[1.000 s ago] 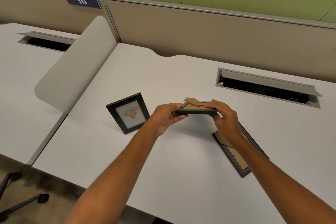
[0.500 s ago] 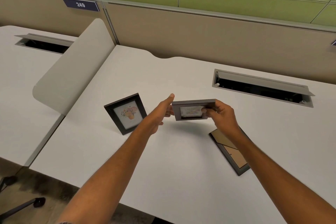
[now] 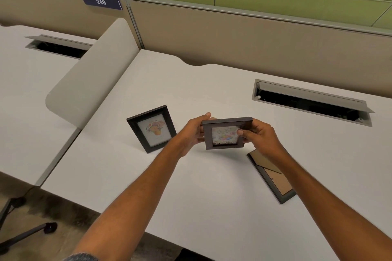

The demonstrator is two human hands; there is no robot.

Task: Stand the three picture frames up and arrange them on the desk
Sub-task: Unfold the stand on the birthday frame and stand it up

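Observation:
A small dark frame with a colourful picture [image 3: 224, 136] is held upright above the white desk [image 3: 212, 186], its picture side facing me. My left hand [image 3: 194, 130] grips its left edge and my right hand [image 3: 257, 133] grips its right edge, thumb on the glass. A black frame with a flower picture [image 3: 151, 128] stands upright on the desk to the left, close to my left hand. A third dark frame [image 3: 272, 178] lies face down at the right, brown backing up, partly hidden under my right forearm.
An open cable tray [image 3: 310, 100] is set into the desk at the back right. A grey curved divider [image 3: 89, 78] separates this desk from the neighbouring one at the left. A beige partition wall [image 3: 244, 36] runs along the back. The desk's front edge is near.
The held frame has been turned from lying flat with its back up to upright with its picture facing me. My left hand has closed again on its left edge.

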